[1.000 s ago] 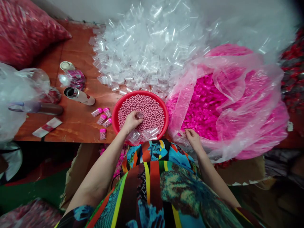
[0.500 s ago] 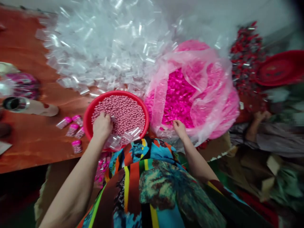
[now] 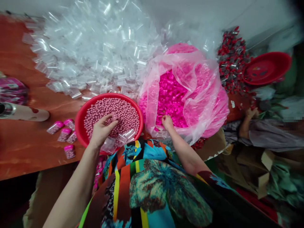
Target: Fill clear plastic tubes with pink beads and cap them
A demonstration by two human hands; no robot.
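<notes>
My left hand [image 3: 102, 128] is over the red basin [image 3: 80, 126], its thumb and fingers closed around a small clear container [image 3: 114, 117]. Pink beads [image 3: 114, 109] fill the basin, and several empty clear containers [image 3: 127, 136] lie on them at the near edge. To the right, a translucent plastic bag [image 3: 152, 107] lies open, full of bright pink caps [image 3: 172, 101]. My right hand [image 3: 167, 122] is at the bag's near edge with its fingers pinched together; whatever they hold is too small to make out.
Beyond the basin spreads a big heap of clear containers [image 3: 95, 53]. Several filled pink-capped containers [image 3: 64, 134] and a flask [image 3: 28, 113] lie on the left of the orange tabletop [image 3: 28, 142]. Far right are red-capped pieces [image 3: 232, 63], another red basin [image 3: 268, 68] and another person's hand [image 3: 251, 112].
My left hand has lifted from the beads and turned, bringing the clear container into view. My right hand stays at the bag's near edge, its fingers drawn in. The whole view has shifted slightly.
</notes>
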